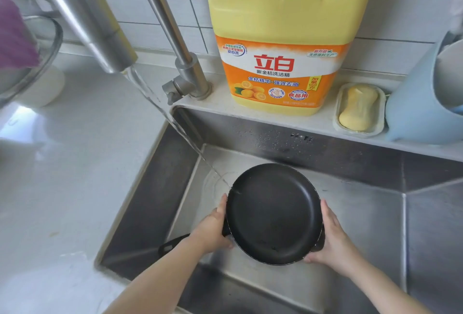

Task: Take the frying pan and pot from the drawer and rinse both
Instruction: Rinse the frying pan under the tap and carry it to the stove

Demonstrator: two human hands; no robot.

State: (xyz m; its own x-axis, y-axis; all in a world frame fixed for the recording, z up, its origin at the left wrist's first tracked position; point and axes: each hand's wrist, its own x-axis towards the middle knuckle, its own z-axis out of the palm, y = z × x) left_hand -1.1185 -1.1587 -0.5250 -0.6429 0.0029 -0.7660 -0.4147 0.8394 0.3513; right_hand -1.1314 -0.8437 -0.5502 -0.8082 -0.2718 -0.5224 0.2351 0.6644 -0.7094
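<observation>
Item: black frying pan (273,213), held low in the sink (325,148), our left hand (213,228) and right hand (333,238) gripping opposite rims. Its handle (172,244) points left; the tap stream (180,128) lands just beyond its upper-left rim.

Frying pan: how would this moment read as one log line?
frying pan | gripped by left hand and right hand | over sink | tap water hits rim

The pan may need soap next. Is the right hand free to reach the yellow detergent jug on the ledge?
Probably not yet: the right hand grips the frying pan rim. Once it lets go, nothing stands between it and the detergent jug.
</observation>
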